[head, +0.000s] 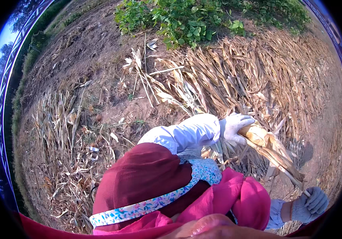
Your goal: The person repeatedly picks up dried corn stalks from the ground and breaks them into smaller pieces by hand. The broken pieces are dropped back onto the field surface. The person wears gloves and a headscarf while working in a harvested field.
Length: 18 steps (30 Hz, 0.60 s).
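My left hand [236, 128], in a pale work glove, is closed around the upper part of a dry corn stalk [274, 158], beside a husk-covered ear [256, 134]. The stalk slants down to the right. At its lower end my right hand [310, 204], in a greyish knitted glove, has its fingers closed around the bare stem. Dry stalks with papery leaves lie on the ground under and beyond the left hand. Whether the ear holds a cob inside its husk cannot be told.
A wide layer of cut corn stalks [266, 74] covers the ground ahead and to the right. Green leafy plants [188, 22] grow beyond it. More dry stalks and leaves [57, 119] lie at the left on bare soil. My maroon and pink clothing fills the bottom middle.
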Each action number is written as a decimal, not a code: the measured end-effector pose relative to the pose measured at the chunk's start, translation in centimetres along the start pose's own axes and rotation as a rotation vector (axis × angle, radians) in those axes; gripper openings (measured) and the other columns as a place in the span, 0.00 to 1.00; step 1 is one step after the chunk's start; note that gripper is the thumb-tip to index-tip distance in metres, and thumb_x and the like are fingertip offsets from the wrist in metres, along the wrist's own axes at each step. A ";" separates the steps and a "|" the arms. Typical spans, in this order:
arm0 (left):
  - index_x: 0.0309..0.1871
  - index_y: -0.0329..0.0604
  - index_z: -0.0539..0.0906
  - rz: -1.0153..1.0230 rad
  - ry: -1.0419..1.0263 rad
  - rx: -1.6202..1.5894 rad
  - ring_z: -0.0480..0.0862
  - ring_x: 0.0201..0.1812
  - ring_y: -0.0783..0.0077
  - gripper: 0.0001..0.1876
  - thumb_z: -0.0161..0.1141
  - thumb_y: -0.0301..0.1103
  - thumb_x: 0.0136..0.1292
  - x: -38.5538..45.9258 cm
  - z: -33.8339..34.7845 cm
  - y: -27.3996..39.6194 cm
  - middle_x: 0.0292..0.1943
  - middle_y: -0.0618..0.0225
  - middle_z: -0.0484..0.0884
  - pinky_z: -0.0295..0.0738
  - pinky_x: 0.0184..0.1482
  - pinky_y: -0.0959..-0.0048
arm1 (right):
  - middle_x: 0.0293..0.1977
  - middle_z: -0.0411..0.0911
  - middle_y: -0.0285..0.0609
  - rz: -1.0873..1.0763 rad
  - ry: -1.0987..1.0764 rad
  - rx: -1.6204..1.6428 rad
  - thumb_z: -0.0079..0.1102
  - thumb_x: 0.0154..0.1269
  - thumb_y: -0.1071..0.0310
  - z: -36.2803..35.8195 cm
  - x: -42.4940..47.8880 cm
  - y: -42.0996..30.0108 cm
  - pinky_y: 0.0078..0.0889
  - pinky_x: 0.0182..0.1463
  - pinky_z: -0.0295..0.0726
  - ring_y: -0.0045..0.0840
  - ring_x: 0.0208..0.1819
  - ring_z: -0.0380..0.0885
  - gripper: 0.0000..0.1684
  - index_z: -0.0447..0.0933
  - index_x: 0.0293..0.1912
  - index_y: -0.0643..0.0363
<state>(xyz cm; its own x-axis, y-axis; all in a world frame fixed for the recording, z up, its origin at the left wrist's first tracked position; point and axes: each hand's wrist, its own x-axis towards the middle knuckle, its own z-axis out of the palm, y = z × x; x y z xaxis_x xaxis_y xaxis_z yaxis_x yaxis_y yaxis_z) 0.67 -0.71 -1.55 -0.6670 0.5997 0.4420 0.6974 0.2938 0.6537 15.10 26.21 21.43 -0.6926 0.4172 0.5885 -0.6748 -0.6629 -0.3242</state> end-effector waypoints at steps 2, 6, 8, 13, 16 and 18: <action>0.62 0.42 0.59 -0.118 -0.101 0.126 0.70 0.51 0.48 0.45 0.63 0.54 0.41 -3.4 -2.1 -1.9 0.54 0.51 0.67 0.65 0.51 0.57 | 0.06 0.55 0.30 0.018 0.023 0.086 0.45 0.56 0.72 -2.1 1.6 0.7 0.13 0.11 0.55 0.13 0.06 0.54 0.18 0.59 0.11 0.52; 0.54 0.48 0.68 -0.463 -0.107 0.354 0.75 0.44 0.53 0.29 0.59 0.48 0.48 -11.3 -4.7 -4.6 0.43 0.56 0.74 0.69 0.45 0.59 | 0.10 0.51 0.32 0.039 -0.009 0.203 0.45 0.63 0.63 -9.0 4.4 3.2 0.18 0.13 0.51 0.16 0.09 0.48 0.19 0.59 0.18 0.56; 0.46 0.49 0.73 -0.645 -0.206 0.384 0.77 0.39 0.55 0.20 0.56 0.48 0.52 -15.2 -5.4 -7.6 0.37 0.59 0.77 0.71 0.41 0.59 | 0.14 0.60 0.34 0.195 -0.134 0.175 0.44 0.64 0.61 -12.6 5.8 3.6 0.19 0.19 0.60 0.18 0.14 0.57 0.16 0.64 0.24 0.61; 0.39 0.45 0.76 -1.030 -0.397 0.202 0.78 0.36 0.54 0.18 0.52 0.50 0.57 -24.0 -7.1 -6.1 0.32 0.58 0.79 0.70 0.38 0.61 | 0.48 0.67 0.43 0.285 0.309 -0.984 0.46 0.65 0.55 -15.4 4.5 11.7 0.29 0.54 0.66 0.27 0.48 0.66 0.26 0.64 0.54 0.65; 0.41 0.47 0.76 -1.268 -0.107 0.052 0.79 0.34 0.56 0.17 0.54 0.48 0.56 -26.8 -5.2 -4.4 0.30 0.57 0.79 0.70 0.36 0.63 | 0.42 0.71 0.43 0.576 0.281 -1.267 0.49 0.63 0.57 -15.6 1.3 15.0 0.33 0.48 0.71 0.26 0.46 0.69 0.24 0.67 0.52 0.63; 0.40 0.44 0.75 -1.412 0.090 0.075 0.79 0.34 0.54 0.16 0.54 0.47 0.56 -27.2 -3.4 -3.9 0.30 0.55 0.78 0.70 0.37 0.62 | 0.38 0.71 0.39 0.885 0.163 -1.300 0.52 0.61 0.57 -18.3 -1.5 15.8 0.30 0.44 0.72 0.23 0.42 0.70 0.20 0.71 0.48 0.60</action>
<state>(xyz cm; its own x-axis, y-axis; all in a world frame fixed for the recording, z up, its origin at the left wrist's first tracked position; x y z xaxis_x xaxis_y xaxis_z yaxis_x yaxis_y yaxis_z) 15.23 -20.67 -14.05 -0.8169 -0.2747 -0.5071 -0.5496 0.6375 0.5400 0.81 26.54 1.92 -0.9305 0.3197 -0.1786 0.2521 0.2053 -0.9457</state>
